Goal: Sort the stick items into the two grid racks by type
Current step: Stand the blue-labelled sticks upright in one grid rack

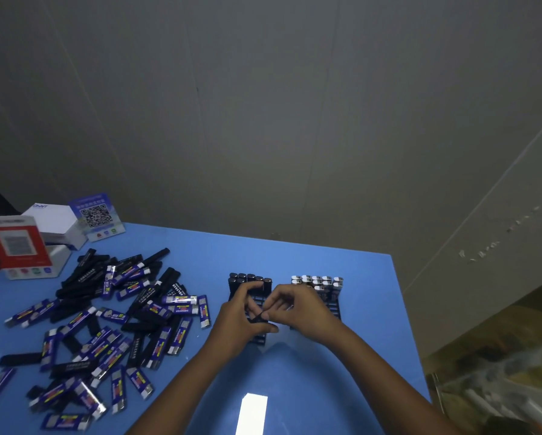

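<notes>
Pinching one black stick [257, 317] over the left rack [251, 304], both hands crowded above its cells.

My left hand [238, 318] and right hand [298, 309] each had fingers curled on that stick; it might have jammed or tipped against standing neighbours. Farther back, black sticks filled the left rack's rear rows, white-capped ones the right rack [321, 291]; the unsorted pile [106, 324] sprawled across the desk [341, 365].

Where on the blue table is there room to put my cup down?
Bare blue table lies behind the two racks, and between the stick pile and the left rack. The left side is crowded with sticks and boxes.
</notes>
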`<state>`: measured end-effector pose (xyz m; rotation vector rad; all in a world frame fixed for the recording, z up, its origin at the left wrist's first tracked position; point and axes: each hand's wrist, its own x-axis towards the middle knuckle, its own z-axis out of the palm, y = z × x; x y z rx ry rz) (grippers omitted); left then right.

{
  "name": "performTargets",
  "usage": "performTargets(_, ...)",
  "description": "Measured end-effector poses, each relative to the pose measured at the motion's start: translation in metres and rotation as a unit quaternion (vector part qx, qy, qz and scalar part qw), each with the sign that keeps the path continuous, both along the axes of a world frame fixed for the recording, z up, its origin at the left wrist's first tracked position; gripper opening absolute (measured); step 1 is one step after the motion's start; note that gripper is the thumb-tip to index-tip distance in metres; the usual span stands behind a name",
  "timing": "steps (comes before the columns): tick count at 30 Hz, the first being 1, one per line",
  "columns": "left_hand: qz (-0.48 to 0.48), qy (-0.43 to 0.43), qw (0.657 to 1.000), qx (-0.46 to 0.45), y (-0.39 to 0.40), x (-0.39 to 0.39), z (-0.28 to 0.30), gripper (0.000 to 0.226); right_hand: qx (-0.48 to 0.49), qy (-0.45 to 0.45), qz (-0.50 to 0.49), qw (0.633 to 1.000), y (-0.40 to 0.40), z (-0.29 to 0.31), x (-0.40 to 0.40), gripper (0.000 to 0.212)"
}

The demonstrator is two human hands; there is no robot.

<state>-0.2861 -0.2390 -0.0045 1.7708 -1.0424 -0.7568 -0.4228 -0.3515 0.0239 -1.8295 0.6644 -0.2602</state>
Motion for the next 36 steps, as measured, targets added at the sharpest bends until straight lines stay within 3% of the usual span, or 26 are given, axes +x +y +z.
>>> performTargets(9, 0.017, 0.006, 1.0, 0.005, 0.02, 0.047, -0.002, 0.084, -0.033, 0.05, -0.02, 0.998, 0.004, 0.001, 0.025, 0.015)
performTargets(15, 0.047, 0.013, 0.999, 0.005, 0.031, 0.082, -0.008, 0.069, 0.144, 0.014, -0.121, 0.982, 0.0, -0.006, 0.028, 0.004)
performTargets(18, 0.039, 0.003, 0.999, -0.007, 0.033, 0.091, -0.011, 0.064, 0.208, -0.006, -0.14, 0.968, 0.005, -0.008, 0.031, 0.027)
performTargets(22, 0.025, -0.014, 0.999, -0.015, 0.032, 0.098, -0.011, 0.062, 0.163, -0.006, -0.076, 0.984, 0.013, -0.004, 0.038, 0.069)
performTargets(24, 0.019, -0.008, 1.0, -0.016, 0.033, 0.101, -0.008, 0.062, 0.133, -0.011, -0.053, 0.99, 0.016, 0.001, 0.044, 0.078)
performTargets(28, 0.02, -0.009, 1.0, -0.015, 0.035, 0.107, -0.009, 0.06, 0.076, -0.018, -0.041, 0.996, 0.021, 0.004, 0.054, 0.069)
performTargets(36, 0.022, -0.018, 1.0, -0.011, 0.029, 0.118, -0.015, 0.056, -0.098, 0.026, -0.141, 0.985, 0.016, -0.006, 0.062, 0.018)
